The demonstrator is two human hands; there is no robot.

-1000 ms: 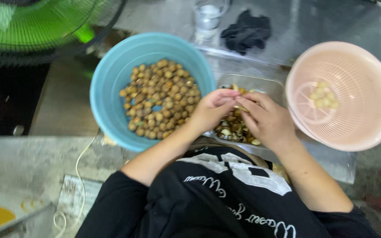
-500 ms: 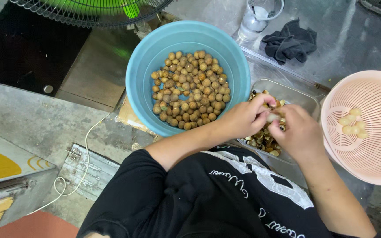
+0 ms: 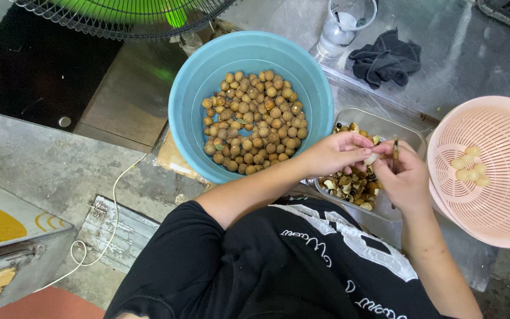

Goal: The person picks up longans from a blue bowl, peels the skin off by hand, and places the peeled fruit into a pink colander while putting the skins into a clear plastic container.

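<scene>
My left hand pinches a small pale peeled fruit over a metal tray that holds brown shells and dark seeds. My right hand meets it from the right and grips a thin dark-handled tool upright between thumb and fingers. A blue plastic basin to the left of the hands holds several round brown fruits. At the right a pink perforated basket contains a few peeled pale fruits.
A fan with a green blade and wire guard stands at the top left. A clear plastic cup and a dark crumpled cloth lie on the metal surface behind. A white cable runs across the concrete floor at left.
The view has shifted so the basin and tray sit more central. My hands stay together over the tray, working the same small fruit.
</scene>
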